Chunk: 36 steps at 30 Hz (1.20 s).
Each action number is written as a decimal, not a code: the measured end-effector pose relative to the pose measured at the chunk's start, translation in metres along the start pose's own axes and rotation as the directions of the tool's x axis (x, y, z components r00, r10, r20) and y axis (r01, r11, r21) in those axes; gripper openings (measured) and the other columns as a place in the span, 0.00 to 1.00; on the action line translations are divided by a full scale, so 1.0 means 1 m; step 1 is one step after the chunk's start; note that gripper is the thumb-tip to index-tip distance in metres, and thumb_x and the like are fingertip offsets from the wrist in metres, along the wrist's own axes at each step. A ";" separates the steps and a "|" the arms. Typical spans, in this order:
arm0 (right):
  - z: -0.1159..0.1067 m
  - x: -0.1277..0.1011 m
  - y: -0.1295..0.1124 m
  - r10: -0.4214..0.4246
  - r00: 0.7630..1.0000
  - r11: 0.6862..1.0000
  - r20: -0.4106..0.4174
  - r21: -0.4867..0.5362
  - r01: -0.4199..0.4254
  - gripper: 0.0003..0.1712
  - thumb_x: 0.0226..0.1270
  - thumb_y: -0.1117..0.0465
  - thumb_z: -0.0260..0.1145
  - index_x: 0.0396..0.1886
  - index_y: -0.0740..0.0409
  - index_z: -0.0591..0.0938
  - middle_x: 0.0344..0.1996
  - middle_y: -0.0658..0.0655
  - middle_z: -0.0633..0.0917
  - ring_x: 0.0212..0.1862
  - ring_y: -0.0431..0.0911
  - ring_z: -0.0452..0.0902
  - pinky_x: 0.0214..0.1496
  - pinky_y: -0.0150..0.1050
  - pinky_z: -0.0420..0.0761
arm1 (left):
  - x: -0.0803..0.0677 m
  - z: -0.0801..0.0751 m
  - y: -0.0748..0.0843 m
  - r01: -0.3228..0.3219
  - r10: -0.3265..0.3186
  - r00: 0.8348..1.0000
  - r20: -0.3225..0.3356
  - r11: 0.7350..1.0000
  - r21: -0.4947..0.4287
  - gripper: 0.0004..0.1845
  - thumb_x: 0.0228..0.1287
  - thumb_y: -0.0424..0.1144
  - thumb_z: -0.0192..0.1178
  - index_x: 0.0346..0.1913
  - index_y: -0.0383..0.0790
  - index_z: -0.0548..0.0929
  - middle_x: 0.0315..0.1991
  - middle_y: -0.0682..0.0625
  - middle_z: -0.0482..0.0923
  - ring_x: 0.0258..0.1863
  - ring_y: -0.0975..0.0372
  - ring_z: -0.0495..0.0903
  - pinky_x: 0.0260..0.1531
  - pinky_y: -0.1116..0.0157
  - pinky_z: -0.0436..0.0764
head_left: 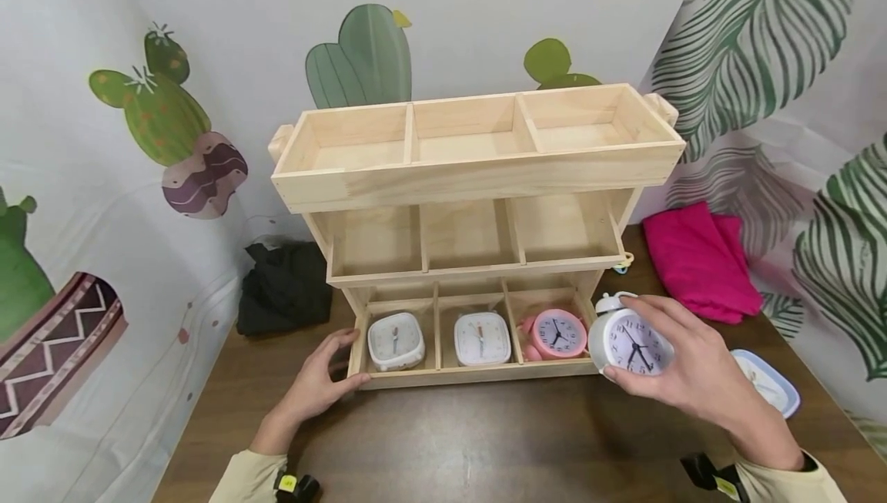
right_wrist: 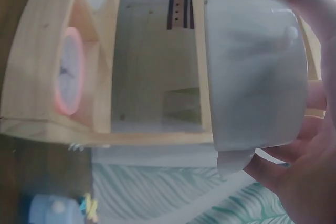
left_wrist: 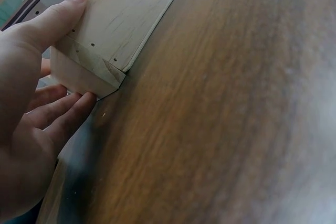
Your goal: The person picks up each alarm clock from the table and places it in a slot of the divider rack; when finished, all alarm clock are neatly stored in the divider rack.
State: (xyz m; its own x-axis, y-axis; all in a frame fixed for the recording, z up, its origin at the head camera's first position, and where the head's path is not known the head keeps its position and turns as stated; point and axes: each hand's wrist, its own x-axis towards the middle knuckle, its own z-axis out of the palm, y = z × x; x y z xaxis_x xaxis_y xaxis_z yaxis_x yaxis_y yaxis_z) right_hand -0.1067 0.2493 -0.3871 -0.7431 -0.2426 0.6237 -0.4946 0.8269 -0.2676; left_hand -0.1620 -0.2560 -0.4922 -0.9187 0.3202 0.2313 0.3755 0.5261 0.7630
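Observation:
A three-tier wooden shelf (head_left: 478, 179) stands on the table, each tier split into three compartments. In its bottom tier sit a white alarm clock on the left (head_left: 395, 341), another white one in the middle (head_left: 482, 339) and a round pink alarm clock (head_left: 558, 333) on the right. My right hand (head_left: 693, 357) grips a white twin-bell alarm clock (right_wrist: 257, 72) by its sides, held in front of the shelf's lower right end with the dial facing me. My left hand (head_left: 319, 380) holds the shelf's lower left corner, thumb on the front board and fingers against the end.
A light blue clock (head_left: 769, 383) lies on the table by my right wrist. Pink cloth (head_left: 700, 260) lies at the right back, black cloth (head_left: 284, 287) at the left. A small yellow and blue item (head_left: 624, 263) shows beside the shelf. Printed curtains hang behind.

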 end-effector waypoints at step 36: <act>0.015 0.091 -0.023 -0.029 0.958 0.986 -0.285 0.150 0.074 0.45 0.45 0.32 0.71 0.53 0.62 0.82 0.44 0.62 0.81 0.41 0.51 0.75 0.37 0.17 0.70 | 0.000 0.001 -0.001 0.006 -0.006 1.000 -0.001 1.000 0.012 0.37 0.51 0.35 0.75 0.63 0.27 0.71 0.63 0.32 0.68 0.61 0.42 0.72 0.48 0.50 0.83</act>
State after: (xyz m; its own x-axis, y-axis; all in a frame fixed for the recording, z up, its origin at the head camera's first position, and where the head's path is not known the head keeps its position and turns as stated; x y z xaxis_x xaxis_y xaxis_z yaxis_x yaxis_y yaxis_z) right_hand -0.1692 0.2005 -0.3354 -0.5691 -0.1113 0.8147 -0.6103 0.7212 -0.3278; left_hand -0.1623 -0.2555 -0.4939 -0.9210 0.3163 0.2277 0.3717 0.5375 0.7569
